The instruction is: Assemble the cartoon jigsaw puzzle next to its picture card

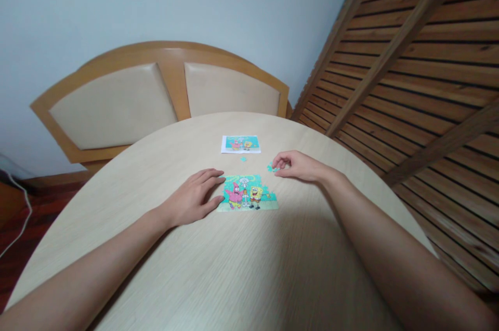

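Note:
A jigsaw puzzle (245,197) with cartoon figures lies flat on the table, its upper right corner stepped and open. My left hand (197,197) rests at its left side with the fingers spread, the fingertips touching or nearly touching that edge. Beyond the puzzle's upper right, my right hand (293,166) is closed, its fingers curled and thumb brought in around a small green puzzle piece (270,167). Other green bits show by the fingertips, partly hidden. One loose blue-green piece (244,159) lies above the puzzle.
A printed reference picture (244,144) on white paper lies farther back on the round wooden table (234,263). A padded bench back (117,105) stands behind the table against a pale wall. Wooden slats (421,76) slope along the right. A white cable (25,211) hangs at left.

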Action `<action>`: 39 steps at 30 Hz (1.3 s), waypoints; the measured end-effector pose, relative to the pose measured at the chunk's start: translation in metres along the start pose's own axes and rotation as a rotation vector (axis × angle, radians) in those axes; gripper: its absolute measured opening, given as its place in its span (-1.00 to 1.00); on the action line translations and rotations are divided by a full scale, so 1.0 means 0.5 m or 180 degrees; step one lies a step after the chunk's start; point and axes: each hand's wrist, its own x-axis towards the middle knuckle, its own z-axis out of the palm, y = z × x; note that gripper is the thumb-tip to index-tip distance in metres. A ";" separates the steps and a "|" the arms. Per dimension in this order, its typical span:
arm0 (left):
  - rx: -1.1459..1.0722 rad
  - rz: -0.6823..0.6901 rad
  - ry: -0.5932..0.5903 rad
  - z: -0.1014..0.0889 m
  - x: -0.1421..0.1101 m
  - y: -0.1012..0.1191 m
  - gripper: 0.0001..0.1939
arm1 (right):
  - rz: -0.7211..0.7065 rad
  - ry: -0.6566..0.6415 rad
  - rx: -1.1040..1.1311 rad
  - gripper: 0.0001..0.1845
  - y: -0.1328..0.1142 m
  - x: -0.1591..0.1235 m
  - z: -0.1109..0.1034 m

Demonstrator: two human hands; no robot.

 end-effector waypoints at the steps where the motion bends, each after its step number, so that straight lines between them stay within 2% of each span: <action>1: 0.0007 -0.0003 -0.0006 0.000 0.000 0.000 -0.59 | 0.0005 0.0002 0.0003 -0.73 0.000 0.000 0.000; 11: 0.0003 -0.0006 -0.0072 -0.003 -0.001 -0.001 -0.57 | 0.0120 -0.0065 0.0124 -0.71 -0.007 0.002 0.003; 17: 0.0033 0.0023 -0.0088 -0.004 0.000 -0.001 -0.56 | 0.0271 -0.0167 0.0104 -0.64 -0.034 0.009 0.013; 24: 0.0023 0.0029 -0.0056 -0.002 0.001 -0.002 -0.57 | 0.0331 -0.0296 0.0010 -0.69 -0.067 0.011 0.026; 39: 0.0013 0.0027 -0.0055 -0.003 0.001 -0.001 -0.56 | 0.0110 -0.0356 -0.0366 -0.76 -0.077 0.013 0.036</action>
